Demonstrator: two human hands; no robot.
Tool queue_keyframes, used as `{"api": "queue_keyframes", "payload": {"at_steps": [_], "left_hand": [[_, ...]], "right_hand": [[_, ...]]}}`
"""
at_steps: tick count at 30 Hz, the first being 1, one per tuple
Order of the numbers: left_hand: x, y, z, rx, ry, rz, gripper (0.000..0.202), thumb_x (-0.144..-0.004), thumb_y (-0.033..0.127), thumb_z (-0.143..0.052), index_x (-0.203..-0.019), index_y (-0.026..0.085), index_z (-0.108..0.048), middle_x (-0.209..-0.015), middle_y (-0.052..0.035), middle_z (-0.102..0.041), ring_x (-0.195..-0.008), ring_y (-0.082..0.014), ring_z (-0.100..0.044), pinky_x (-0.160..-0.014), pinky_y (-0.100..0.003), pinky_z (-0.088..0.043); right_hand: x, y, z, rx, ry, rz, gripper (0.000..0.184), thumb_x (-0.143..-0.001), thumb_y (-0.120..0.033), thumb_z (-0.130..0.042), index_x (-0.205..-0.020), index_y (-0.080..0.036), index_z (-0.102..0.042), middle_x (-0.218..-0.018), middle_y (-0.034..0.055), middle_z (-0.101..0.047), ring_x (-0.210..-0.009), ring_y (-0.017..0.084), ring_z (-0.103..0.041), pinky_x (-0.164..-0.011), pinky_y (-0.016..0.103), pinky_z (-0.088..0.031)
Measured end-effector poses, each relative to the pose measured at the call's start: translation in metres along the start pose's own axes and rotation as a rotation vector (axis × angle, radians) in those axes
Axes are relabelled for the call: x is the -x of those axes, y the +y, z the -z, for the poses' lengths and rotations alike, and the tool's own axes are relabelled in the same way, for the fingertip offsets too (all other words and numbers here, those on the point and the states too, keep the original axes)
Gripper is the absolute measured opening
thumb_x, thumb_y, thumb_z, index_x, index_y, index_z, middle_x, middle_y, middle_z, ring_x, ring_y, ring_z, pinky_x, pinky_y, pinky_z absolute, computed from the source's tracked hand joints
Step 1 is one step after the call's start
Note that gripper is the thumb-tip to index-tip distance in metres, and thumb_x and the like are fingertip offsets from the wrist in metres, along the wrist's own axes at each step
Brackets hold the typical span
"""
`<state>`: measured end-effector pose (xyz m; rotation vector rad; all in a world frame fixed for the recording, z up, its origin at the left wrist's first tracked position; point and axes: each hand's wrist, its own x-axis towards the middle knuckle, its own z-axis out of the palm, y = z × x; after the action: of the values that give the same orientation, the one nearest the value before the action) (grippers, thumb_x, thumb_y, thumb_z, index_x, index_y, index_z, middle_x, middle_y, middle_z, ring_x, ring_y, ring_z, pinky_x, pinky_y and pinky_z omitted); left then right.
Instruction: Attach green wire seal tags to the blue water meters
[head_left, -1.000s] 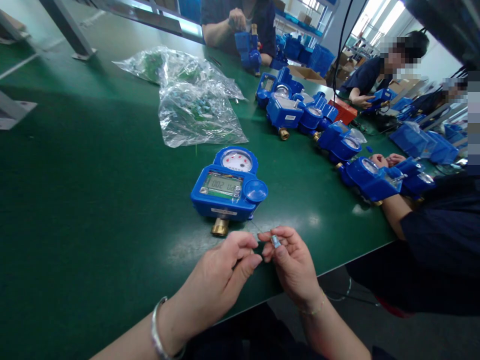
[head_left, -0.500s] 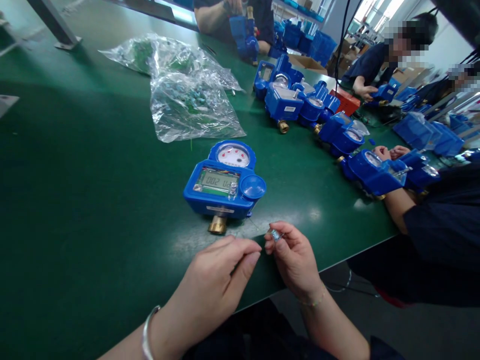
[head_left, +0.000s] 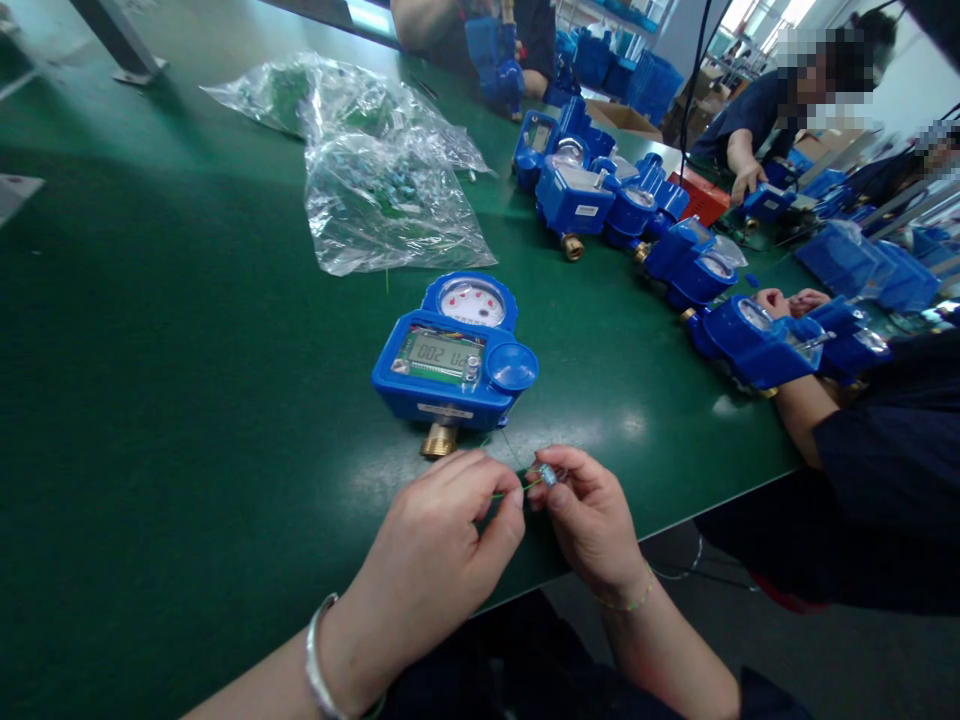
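A blue water meter [head_left: 454, 362] lies on the green table in front of me, with a round dial, a lit display and a brass threaded end towards me. My right hand [head_left: 596, 525] is closed on a small light-blue, see-through seal [head_left: 549, 475], held between thumb and fingers. Just to its left, my left hand [head_left: 442, 545] pinches a thin green wire [head_left: 529, 487] that runs to the seal. Another fine wire [head_left: 510, 448] stretches from the meter's near right corner towards the seal. Both hands are close together, just below the meter.
A clear plastic bag [head_left: 390, 190] of small blue and green pieces lies behind the meter. Several more blue meters [head_left: 574, 200] line the table's right side. Co-workers' hands [head_left: 791, 302] are busy at the right, and a red box [head_left: 699, 197] sits farther back.
My left hand has moved slightly right and up, and the green wire now shows between it and the seal. The view has shifted a little. A co-worker's hand at the back right has moved.
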<state>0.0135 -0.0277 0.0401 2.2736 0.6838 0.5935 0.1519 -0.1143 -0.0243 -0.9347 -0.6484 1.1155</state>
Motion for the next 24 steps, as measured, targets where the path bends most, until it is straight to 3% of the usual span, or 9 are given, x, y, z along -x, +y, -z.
{"api": "queue_keyframes", "payload": {"at_steps": [12,19,22,24], "left_hand": [[0.0,-0.002,-0.001,-0.008,-0.003,0.003,0.014,-0.085,0.017,-0.048,-0.074,0.017,-0.055,-0.071,0.0017,-0.055,-0.07,-0.0133,-0.052,-0.067,-0.027,-0.037],[0.002,-0.002,-0.001,0.004,-0.036,-0.007,0.019,-0.088,0.02,-0.045,-0.072,0.018,-0.055,-0.073,-0.0003,-0.056,-0.073,-0.0151,-0.053,-0.068,-0.029,-0.039],[0.003,-0.003,-0.004,0.088,-0.013,0.073,0.007,-0.087,0.022,-0.049,-0.088,0.019,-0.056,-0.077,0.0005,-0.058,-0.073,-0.0143,-0.055,-0.069,-0.028,-0.042],[0.002,-0.004,-0.005,0.241,-0.012,0.195,0.019,-0.087,0.024,-0.052,-0.105,0.022,-0.049,-0.073,0.0034,-0.057,-0.066,-0.0124,-0.056,-0.064,-0.026,-0.044]], "right_hand": [[0.001,0.0,-0.001,0.036,-0.006,0.001,0.028,-0.078,-0.023,-0.069,-0.105,-0.026,-0.064,-0.082,-0.0007,-0.065,-0.073,0.009,-0.058,-0.07,0.021,-0.044],[0.002,-0.015,-0.006,0.419,-0.016,0.138,0.028,-0.075,-0.02,-0.07,-0.101,-0.03,-0.066,-0.087,-0.0009,-0.057,-0.077,0.011,-0.052,-0.068,0.023,-0.042],[0.001,-0.02,-0.006,0.448,-0.031,0.175,0.03,-0.076,-0.019,-0.07,-0.103,-0.032,-0.066,-0.092,-0.0003,-0.057,-0.082,0.012,-0.053,-0.071,0.024,-0.043],[0.001,-0.021,-0.007,0.434,-0.03,0.182,0.03,-0.075,-0.018,-0.07,-0.102,-0.031,-0.066,-0.094,0.0002,-0.057,-0.084,0.012,-0.054,-0.071,0.024,-0.044]]}}
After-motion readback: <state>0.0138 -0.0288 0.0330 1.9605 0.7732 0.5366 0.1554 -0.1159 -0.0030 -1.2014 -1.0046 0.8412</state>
